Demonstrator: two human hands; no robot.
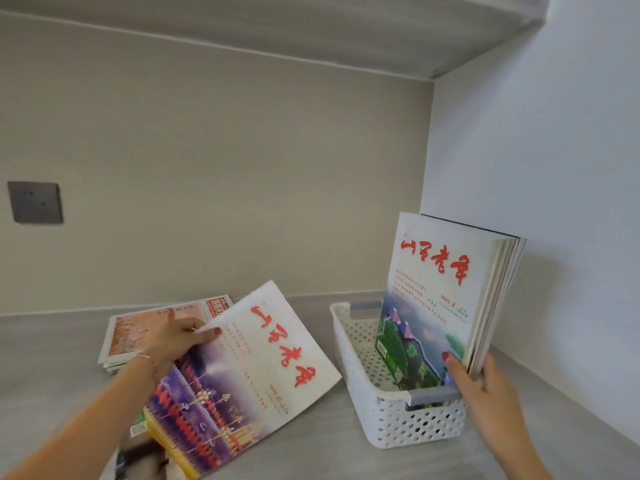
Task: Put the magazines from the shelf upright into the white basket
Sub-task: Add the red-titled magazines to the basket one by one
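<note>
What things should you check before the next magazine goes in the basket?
1. Left hand has hold of the purple-cover magazine: ok, thumb pinched on its top edge.
2. Right hand steadies the upright magazines in the white basket: ok.
3. Room left in the basket: ok, the left part is bare beside the standing ones.
4. Purple-cover magazine is upright: not ok, it lies tilted, lower edge near the shelf.
5. More magazines waiting: ok, a flat stack lies behind the left hand.
6. How many are in that stack: cannot tell.
</note>
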